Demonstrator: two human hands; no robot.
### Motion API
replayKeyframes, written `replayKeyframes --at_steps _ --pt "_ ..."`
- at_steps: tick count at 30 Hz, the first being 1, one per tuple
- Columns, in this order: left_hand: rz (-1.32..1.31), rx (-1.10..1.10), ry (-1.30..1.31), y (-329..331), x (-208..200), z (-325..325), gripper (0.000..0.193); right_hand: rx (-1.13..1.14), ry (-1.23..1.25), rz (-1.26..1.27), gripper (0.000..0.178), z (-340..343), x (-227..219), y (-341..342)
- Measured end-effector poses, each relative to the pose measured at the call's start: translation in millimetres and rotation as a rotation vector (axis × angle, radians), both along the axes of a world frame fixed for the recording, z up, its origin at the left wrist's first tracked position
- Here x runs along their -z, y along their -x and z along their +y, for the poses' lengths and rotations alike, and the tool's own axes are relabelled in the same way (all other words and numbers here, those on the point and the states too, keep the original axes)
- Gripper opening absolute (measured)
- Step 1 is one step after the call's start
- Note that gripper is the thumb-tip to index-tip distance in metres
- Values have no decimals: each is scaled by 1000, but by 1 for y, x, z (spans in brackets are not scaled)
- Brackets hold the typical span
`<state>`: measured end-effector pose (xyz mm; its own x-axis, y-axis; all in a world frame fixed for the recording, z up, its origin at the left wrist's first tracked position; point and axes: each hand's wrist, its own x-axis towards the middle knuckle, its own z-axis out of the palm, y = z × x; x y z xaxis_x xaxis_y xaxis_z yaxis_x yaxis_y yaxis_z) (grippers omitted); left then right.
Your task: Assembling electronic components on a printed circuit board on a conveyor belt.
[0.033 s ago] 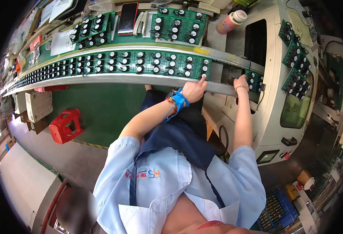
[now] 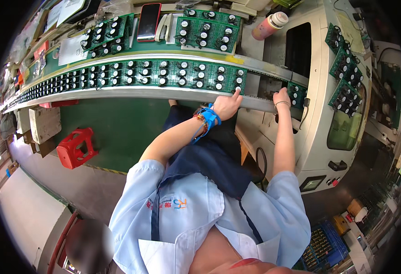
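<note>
A long row of green circuit boards [image 2: 229,80] carrying white-topped round components lies along a metal conveyor rail [image 2: 164,92]. My left hand [image 2: 227,106] rests at the right end of this row, index finger stretched onto the lowest round component of the last board and the other fingers partly curled. Farther right, another green circuit board [image 2: 296,95] sits on the rail by the opening of a pale machine [image 2: 317,91]. My right hand [image 2: 281,97] is at that board's left edge, fingers closed together; whether they pinch the board or only touch it is hidden.
Behind the rail lie stacked circuit boards [image 2: 209,27], a red-edged phone [image 2: 149,22] and a pink bottle [image 2: 270,26]. More boards [image 2: 345,68] lie on top of the machine. A red stool [image 2: 77,148] stands on the floor at left.
</note>
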<state>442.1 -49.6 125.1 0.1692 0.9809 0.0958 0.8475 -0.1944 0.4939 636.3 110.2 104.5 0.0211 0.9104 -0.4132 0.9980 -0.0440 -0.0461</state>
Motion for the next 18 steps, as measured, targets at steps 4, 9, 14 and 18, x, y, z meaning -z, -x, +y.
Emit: replayKeyframes --at_steps 4,9,14,18 --pt "-49 -5 87 3 -2 2 19 -317 -105 684 18 -38 -22 30" --pt "-218 -60 -44 30 -15 -24 19 -540 -16 659 32 -73 -30 66" --pt "-28 -252 38 60 -7 -52 24 -507 35 436 39 -71 -23 72" --pt "46 -272 76 68 7 -55 25 -471 32 510 31 -64 -17 63"
